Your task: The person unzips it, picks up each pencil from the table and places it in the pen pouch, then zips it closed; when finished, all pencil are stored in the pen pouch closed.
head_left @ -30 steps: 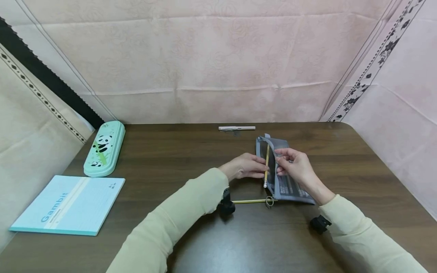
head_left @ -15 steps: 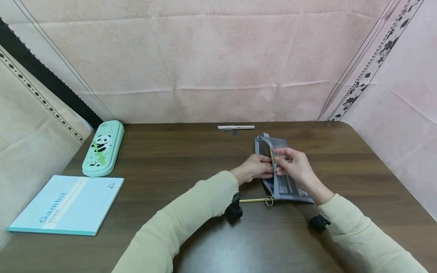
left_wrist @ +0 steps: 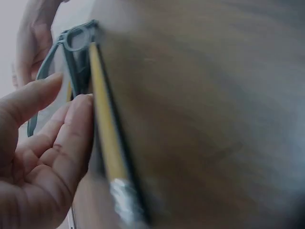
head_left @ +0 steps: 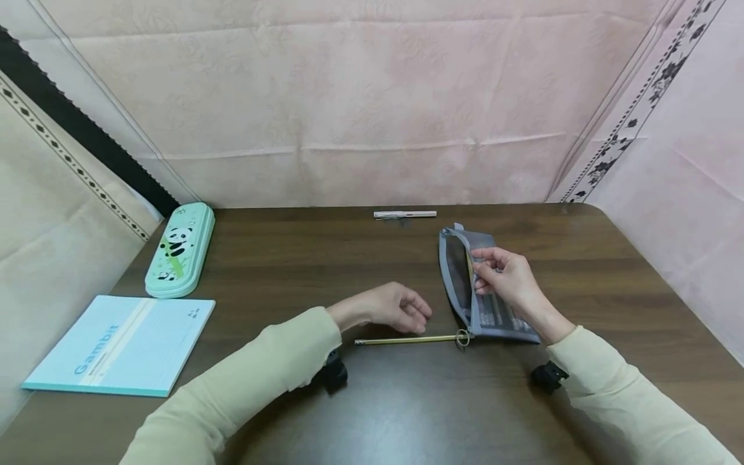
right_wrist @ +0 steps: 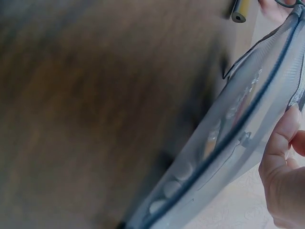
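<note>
A grey-blue zip pencil pouch (head_left: 506, 325) lies on the right half of the table with its mouth spread. My right hand (head_left: 511, 281) pinches the pouch's upper edge between thumb and fingers. Inside the mouth, a sliver of a yellow pencil (head_left: 469, 265) shows; the rest is hidden. Another yellow pencil (head_left: 401, 340) lies on the table, its far end by the pouch's zip ring (head_left: 462, 338). Just above this pencil hovers my left hand (head_left: 395, 307), holding nothing, fingers relaxed. In the left wrist view the pencil (left_wrist: 106, 114) runs right beside my fingertips, eraser end nearest.
At the left stand a mint panda pencil case (head_left: 180, 250) and a light-blue Gambit notebook (head_left: 119, 345). A silver-white pen (head_left: 405, 214) lies near the table's back edge. Patterned cloth (head_left: 372, 103) hangs behind and at both sides.
My left hand put a pencil into the pouch, let it go, and moved left and nearer to the pencil on the table. The right hand keeps its hold on the pouch edge.
</note>
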`<state>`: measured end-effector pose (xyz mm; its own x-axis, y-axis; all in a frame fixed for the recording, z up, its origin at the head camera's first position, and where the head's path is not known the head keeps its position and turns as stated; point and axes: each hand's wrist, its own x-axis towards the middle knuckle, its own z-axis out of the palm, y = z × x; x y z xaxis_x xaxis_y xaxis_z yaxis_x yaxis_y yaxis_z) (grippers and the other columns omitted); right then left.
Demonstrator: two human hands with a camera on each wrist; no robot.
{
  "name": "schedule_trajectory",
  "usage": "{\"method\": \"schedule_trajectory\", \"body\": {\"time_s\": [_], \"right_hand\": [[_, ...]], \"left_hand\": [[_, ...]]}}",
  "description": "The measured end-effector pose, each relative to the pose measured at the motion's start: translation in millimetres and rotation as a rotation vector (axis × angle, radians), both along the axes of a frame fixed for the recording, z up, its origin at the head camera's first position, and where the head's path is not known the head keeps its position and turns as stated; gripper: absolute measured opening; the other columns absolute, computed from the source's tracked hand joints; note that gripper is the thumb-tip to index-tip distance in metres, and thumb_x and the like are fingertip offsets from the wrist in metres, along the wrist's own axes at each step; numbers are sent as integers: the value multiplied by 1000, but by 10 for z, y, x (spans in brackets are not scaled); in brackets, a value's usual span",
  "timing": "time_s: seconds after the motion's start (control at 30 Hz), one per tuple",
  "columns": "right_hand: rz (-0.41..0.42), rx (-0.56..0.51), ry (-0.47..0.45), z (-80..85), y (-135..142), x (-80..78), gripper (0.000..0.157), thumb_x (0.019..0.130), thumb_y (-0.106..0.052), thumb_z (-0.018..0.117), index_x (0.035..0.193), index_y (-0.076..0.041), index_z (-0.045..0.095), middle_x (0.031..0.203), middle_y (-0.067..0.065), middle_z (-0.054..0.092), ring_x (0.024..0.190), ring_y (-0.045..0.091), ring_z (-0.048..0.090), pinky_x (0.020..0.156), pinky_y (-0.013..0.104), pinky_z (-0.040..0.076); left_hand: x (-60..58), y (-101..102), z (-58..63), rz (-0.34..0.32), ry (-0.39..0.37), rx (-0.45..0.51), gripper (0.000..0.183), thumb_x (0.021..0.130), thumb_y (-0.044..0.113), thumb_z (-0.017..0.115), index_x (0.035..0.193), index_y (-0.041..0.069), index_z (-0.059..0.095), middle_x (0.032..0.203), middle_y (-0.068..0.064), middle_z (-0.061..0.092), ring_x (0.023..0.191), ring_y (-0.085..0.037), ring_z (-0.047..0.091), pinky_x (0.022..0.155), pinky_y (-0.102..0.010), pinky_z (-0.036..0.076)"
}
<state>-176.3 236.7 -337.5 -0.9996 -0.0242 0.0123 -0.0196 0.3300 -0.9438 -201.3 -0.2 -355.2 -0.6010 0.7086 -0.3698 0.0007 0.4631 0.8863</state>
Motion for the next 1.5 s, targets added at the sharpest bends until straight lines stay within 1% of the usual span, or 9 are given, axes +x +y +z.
{"method": "schedule_trajectory", "body": {"time_s": [0.27,0.33,0.47,0.57,0.7,0.83,1.03,1.2,1.5], "right_hand": [[1,-24,5,-5,13,-4,36,95,0,51,128,13,46,77,-2,56,57,3,58,56,21,56],[-3,-25,4,-6,13,-6,36,95,0,51,128,13,46,76,-2,55,57,3,58,56,21,56],[-2,-19,0,-15,9,-11,37,95,0,51,129,13,45,77,-1,55,57,3,58,56,21,56],[0,-18,-2,-20,10,-10,38,94,-1,52,129,13,44,79,0,55,57,4,58,56,22,56],[4,-16,9,-7,10,-12,37,94,0,51,129,14,45,79,1,55,57,4,59,56,22,56],[5,-19,12,-2,3,-10,37,94,1,51,128,14,45,78,1,55,57,4,59,56,22,56],[10,-32,-1,-17,-37,-2,37,94,0,52,128,13,46,78,1,55,57,4,59,56,22,56],[10,-31,-1,-15,-43,8,36,94,0,51,128,13,46,78,1,54,57,4,58,56,21,55],[20,-15,-18,-7,-42,8,36,95,-2,51,128,12,46,81,4,55,58,4,59,57,20,56]], "left_hand": [[155,-79,15,-144,412,-205,18,77,1,74,89,13,69,77,7,66,71,-3,60,68,-17,49],[164,-95,40,-184,479,-261,17,77,1,72,86,15,68,74,10,64,70,-2,58,67,-18,48],[143,-201,106,-242,520,-313,17,76,0,70,83,15,69,72,9,63,67,-2,55,64,-18,45],[83,-330,180,-269,435,-313,15,77,-1,68,84,12,69,72,6,62,66,-3,54,61,-17,46],[-62,-478,262,-220,180,-220,14,83,-3,63,95,4,67,79,0,62,70,-7,56,61,-20,51],[-224,-415,230,-41,-26,-52,24,89,1,58,112,-3,60,93,-8,66,79,-10,61,67,-23,55],[-360,-7,76,261,-249,164,35,94,7,57,127,-3,53,115,-18,64,96,-21,66,76,-25,56],[-380,352,47,343,-324,234,39,92,3,58,130,-2,52,120,-19,62,99,-23,65,85,-28,54],[-362,718,-10,408,-297,237,42,90,1,60,131,-4,50,115,-18,63,104,-27,64,84,-28,55]]}}
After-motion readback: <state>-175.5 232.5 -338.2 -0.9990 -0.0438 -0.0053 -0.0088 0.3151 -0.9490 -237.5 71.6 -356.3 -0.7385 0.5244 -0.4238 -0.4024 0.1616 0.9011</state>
